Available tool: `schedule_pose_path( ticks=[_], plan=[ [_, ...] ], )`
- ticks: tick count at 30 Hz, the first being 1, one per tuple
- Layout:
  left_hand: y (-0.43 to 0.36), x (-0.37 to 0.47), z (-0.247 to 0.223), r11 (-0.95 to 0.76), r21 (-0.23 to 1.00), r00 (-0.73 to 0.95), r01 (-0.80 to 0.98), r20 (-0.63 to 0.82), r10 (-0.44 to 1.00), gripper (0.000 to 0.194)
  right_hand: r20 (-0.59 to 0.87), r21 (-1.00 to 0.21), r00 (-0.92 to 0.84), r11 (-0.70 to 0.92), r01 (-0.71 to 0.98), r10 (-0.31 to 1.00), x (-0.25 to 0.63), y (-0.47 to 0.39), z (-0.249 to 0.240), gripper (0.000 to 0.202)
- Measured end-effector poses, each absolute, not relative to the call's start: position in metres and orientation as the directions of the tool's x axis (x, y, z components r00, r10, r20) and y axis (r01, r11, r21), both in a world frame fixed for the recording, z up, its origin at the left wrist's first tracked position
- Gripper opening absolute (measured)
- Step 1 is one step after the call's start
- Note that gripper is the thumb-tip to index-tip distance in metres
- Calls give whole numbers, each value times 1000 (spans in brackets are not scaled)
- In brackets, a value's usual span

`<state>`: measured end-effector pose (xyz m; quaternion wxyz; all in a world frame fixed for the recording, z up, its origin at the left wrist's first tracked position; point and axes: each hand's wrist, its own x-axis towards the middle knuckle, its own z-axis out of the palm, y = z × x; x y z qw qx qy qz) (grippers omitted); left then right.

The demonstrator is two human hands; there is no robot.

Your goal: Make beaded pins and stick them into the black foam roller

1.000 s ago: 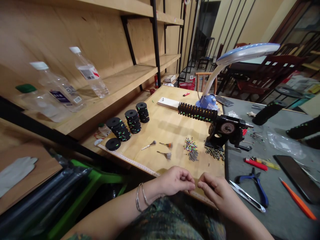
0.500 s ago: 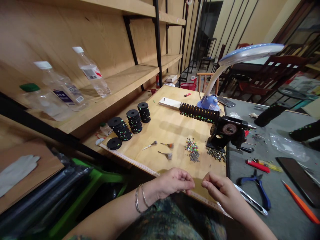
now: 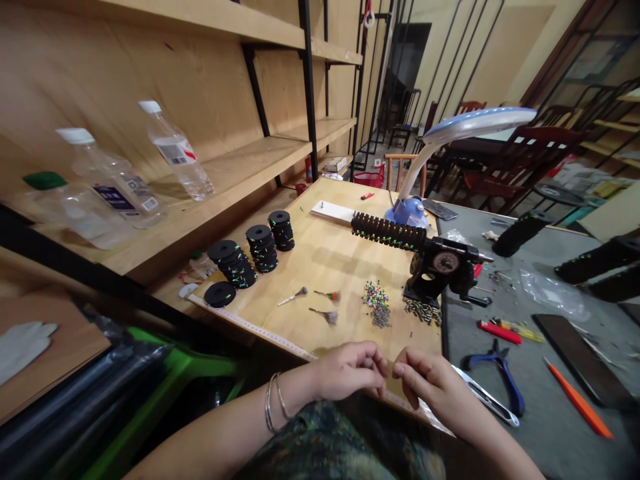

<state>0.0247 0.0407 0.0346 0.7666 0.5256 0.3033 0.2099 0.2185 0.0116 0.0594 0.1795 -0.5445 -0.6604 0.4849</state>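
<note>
My left hand [image 3: 350, 370], with bangles at the wrist, is over the table's front edge, its fingers curled together. My right hand [image 3: 425, 377] faces it closely, thumb and forefinger pinched. Whatever either hand holds is too small to make out. Beyond them lie a pile of colored beads [image 3: 374, 293], grey beads [image 3: 381, 316] and small metal pieces [image 3: 423, 311]. A black clamp device [image 3: 440, 263] carries a ribbed black roll [image 3: 387, 230] with green and orange bits. Three small brush-like bundles [image 3: 327, 316] rest to the left of the beads.
Stacks of black spools [image 3: 233, 263] stand at the table's left. A blue lamp [image 3: 407, 210] is behind the device. On the grey mat at right are blue pliers [image 3: 500, 373], a red knife [image 3: 500, 331], an orange tool [image 3: 577, 399] and a dark phone [image 3: 583, 360]. Bottles [image 3: 180, 157] stand on the shelf.
The whole view has shifted a little. My left hand's fingers have curled in more, and the two hands are slightly closer together.
</note>
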Motion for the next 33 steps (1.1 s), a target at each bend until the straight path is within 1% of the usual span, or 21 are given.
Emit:
schedule_pose_path(
  ticks=[3, 5, 7, 9, 12, 16, 21, 25, 29, 33],
  plan=[
    [37, 29, 39, 133, 985, 640, 106, -170, 750, 18, -303, -836, -345, -74, 544, 888, 219, 11, 59, 40],
    [35, 30, 42, -12, 983, 594, 181, -100, 798, 16, -298, -837, -364, -58, 544, 883, 220, 10, 60, 39],
    [34, 31, 43, -58, 977, 588, 206, -76, 805, 16, -286, -829, -379, -28, 559, 880, 221, 9, 62, 37],
    [34, 30, 43, -32, 981, 602, 192, -92, 793, 12, -260, -808, -384, 18, 589, 886, 222, 9, 64, 36],
    [34, 29, 39, 66, 989, 642, 136, -138, 754, 10, -216, -786, -392, 79, 613, 894, 223, 9, 65, 36],
    [36, 27, 30, 174, 984, 658, 41, -157, 737, 11, -194, -805, -382, 76, 589, 904, 226, 8, 63, 36],
    [36, 23, 25, 126, 991, 660, 37, -119, 742, 9, -194, -830, -361, 44, 557, 912, 231, 7, 60, 37],
    [33, 22, 23, 176, 983, 681, 48, -161, 714, 8, -196, -829, -351, 37, 558, 915, 231, 7, 60, 37],
    [32, 23, 23, 186, 980, 675, 66, -181, 715, 10, -205, -826, -351, 30, 562, 913, 228, 8, 61, 39],
    [32, 26, 29, 104, 993, 660, 55, -114, 743, 14, -205, -824, -356, 36, 566, 912, 226, 9, 61, 39]
  ],
)
